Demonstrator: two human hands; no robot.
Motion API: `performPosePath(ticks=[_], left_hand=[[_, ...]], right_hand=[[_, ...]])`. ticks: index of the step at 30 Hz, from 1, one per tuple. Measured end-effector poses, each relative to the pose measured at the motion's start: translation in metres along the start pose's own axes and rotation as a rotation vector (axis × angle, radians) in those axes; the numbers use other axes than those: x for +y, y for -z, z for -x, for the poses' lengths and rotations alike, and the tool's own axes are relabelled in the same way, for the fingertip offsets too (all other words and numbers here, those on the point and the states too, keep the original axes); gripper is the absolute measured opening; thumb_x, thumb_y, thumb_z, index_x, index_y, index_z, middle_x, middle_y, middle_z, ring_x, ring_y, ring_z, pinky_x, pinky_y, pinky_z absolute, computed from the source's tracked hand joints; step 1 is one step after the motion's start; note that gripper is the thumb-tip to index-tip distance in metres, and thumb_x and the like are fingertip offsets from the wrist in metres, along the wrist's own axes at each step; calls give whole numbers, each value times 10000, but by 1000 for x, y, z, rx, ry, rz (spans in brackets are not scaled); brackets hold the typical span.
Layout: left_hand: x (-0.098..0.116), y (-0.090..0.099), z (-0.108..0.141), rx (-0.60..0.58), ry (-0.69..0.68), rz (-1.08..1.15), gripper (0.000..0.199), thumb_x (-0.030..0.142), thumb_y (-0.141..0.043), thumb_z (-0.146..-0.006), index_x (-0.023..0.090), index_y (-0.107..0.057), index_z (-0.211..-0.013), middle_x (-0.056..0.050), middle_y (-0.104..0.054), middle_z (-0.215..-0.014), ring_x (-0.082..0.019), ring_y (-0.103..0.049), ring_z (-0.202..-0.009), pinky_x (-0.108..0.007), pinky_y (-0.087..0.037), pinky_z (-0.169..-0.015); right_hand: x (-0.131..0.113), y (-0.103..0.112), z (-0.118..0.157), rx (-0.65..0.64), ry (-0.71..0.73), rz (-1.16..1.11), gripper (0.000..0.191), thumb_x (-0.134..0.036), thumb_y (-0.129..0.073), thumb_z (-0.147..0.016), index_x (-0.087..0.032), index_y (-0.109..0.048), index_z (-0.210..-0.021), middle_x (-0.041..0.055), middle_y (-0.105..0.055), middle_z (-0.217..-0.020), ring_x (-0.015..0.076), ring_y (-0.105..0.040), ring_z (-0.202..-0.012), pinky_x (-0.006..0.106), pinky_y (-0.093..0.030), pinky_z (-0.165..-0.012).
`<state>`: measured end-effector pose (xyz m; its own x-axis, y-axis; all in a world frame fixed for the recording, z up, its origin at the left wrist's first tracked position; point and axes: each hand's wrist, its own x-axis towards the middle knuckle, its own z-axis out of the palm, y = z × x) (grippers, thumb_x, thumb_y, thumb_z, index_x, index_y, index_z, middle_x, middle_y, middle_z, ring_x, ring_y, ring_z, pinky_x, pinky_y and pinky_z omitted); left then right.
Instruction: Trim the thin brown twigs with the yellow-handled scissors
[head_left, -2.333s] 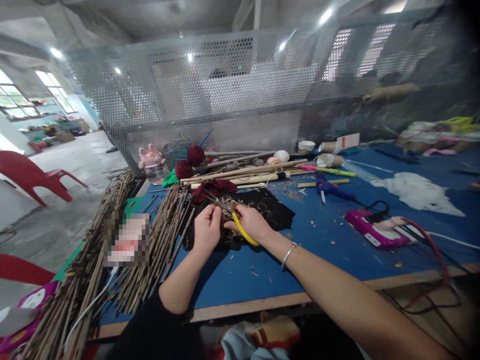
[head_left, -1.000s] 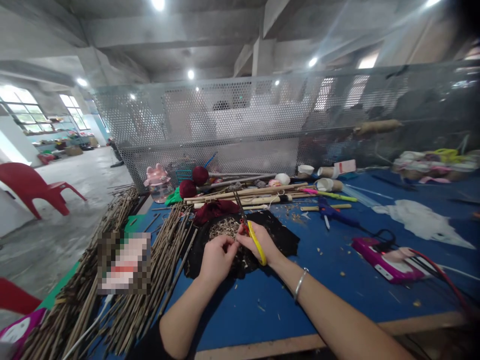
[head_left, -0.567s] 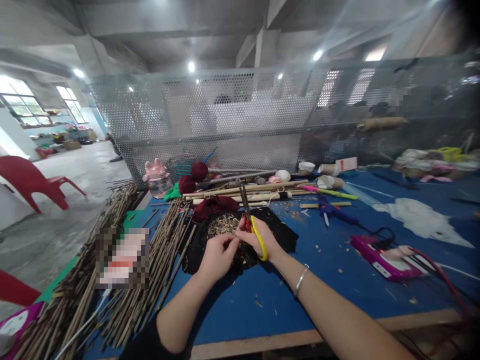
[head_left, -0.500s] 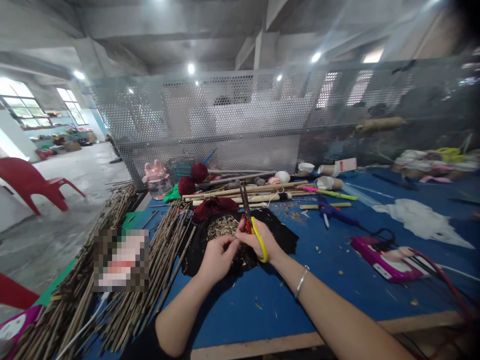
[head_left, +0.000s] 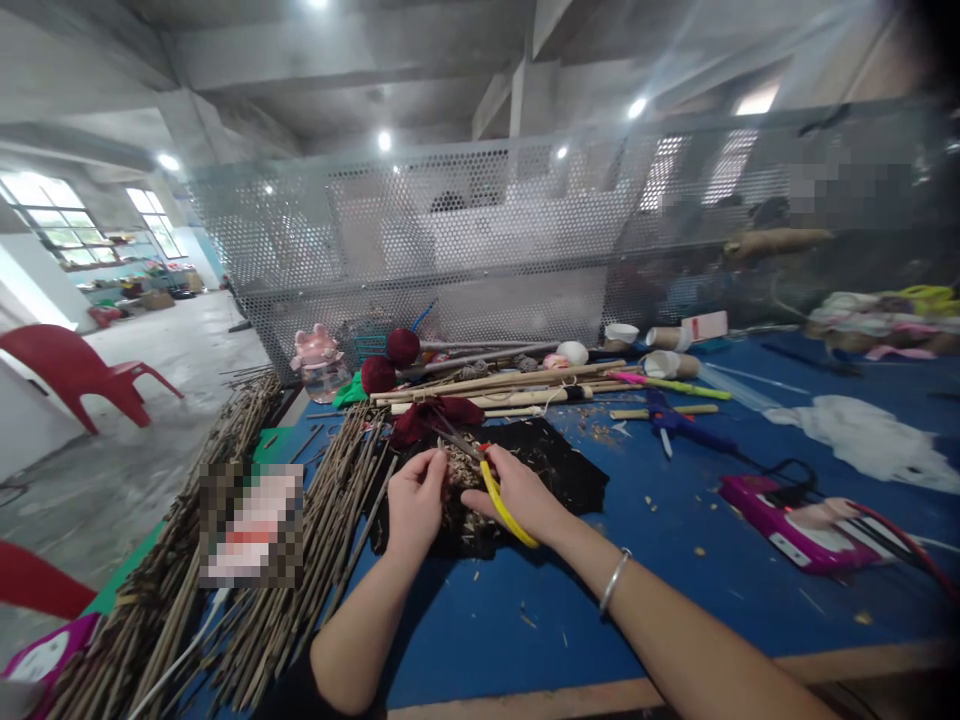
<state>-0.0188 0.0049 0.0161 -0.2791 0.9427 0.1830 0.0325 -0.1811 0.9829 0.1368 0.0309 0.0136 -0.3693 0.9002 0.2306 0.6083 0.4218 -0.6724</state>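
My right hand grips scissors by their yellow handles, with a bit of red near the pivot. The dark blades point up and left, close to the fingertips of my left hand. The left thumb and fingers are pinched together; whatever is between them is too small to make out. Beneath both hands a black cloth lies spread, bearing a heap of small cut twig pieces. Dark red fabric is bunched at the cloth's far edge.
Bundles of long thin sticks lie to the left. Bamboo rods and dark red balls line the back, before a perforated metal screen. On the right are a blue glue gun, a magenta power strip and white plastic.
The scissors have swung from pointing upward to pointing up-left, toward my left fingertips. My left hand has moved slightly up and left, apart from the right hand. The view has shifted slightly.
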Motion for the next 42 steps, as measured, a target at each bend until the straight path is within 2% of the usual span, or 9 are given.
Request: performPosePath(ticks=[5, 11, 14, 17, 20, 26, 30, 38, 42], left_hand=[[1, 1, 0, 16, -48, -49, 286, 389, -532, -777, 121, -635, -776, 5, -570, -595, -85, -462, -486, -189, -389, -466], [4, 1, 6, -15, -199, -222, 217, 270, -490, -807, 135, -643, -734, -1, -608, -623, -103, -527, -571, -189, -410, -548], [4, 2, 6, -4, -307, -320, 213, 245, -484, -814, 137, -647, -729, -15, -621, -659, -110, -534, -603, -199, -411, -583], [3, 4, 6, 8, -390, -396, 229, 246, -469, -832, 140, -639, -723, -26, -615, -676, -113, -527, -618, -208, -402, -601], [4, 5, 6, 10, -433, -444, 247, 241, -457, -843, 143, -613, -678, -20, -590, -644, -110, -506, -601, -210, -384, -592], [7, 5, 8, 28, -451, -490, 269, 259, -448, -847, 149, -600, -655, -28, -599, -657, -112, -510, -601, -214, -387, -607], [8, 5, 9, 30, -442, -491, 270, 287, -442, -850, 157, -633, -711, -37, -611, -683, -122, -521, -624, -223, -398, -625], [5, 5, 7, 15, -427, -504, 281, 292, -424, -858, 150, -625, -723, -40, -608, -705, -124, -519, -650, -229, -404, -665], [4, 4, 7, 6, -382, -454, 286, 326, -440, -848, 145, -615, -712, -27, -567, -648, -117, -501, -612, -227, -415, -628]], right_hand=[[-6, -3, 3, -1, 80, 76, 526, -449, -686, -661, -183, -471, -1062, 80, -537, -1013, 217, -507, -939, 331, -395, -801], [-7, -3, 3, 9, 108, 123, 497, -474, -688, -652, -173, -476, -985, 82, -541, -974, 217, -519, -901, 327, -399, -781], [-8, -3, 4, -6, 101, 142, 460, -492, -664, -675, -181, -464, -948, 62, -560, -908, 193, -542, -804, 283, -396, -687], [-8, -4, 5, -39, 38, 173, 432, -540, -617, -701, -191, -449, -890, 25, -563, -762, 159, -534, -642, 240, -338, -561], [-5, -6, 4, -34, 19, 206, 459, -592, -603, -684, -194, -440, -841, 14, -554, -689, 149, -510, -576, 231, -290, -516], [1, -11, 1, -26, 22, 186, 483, -626, -601, -659, -198, -444, -819, 7, -552, -653, 143, -485, -544, 226, -285, -498], [4, -13, 0, -18, 23, 161, 453, -617, -595, -669, -201, -455, -779, -3, -531, -620, 131, -455, -523, 221, -287, -489], [6, -6, -3, -28, 22, 156, 389, -570, -566, -723, -188, -491, -711, -21, -481, -582, 101, -384, -508, 215, -285, -497], [6, 2, -4, -105, 36, 97, 406, -570, -522, -754, -173, -492, -676, -29, -464, -581, 91, -372, -521, 207, -289, -505]])
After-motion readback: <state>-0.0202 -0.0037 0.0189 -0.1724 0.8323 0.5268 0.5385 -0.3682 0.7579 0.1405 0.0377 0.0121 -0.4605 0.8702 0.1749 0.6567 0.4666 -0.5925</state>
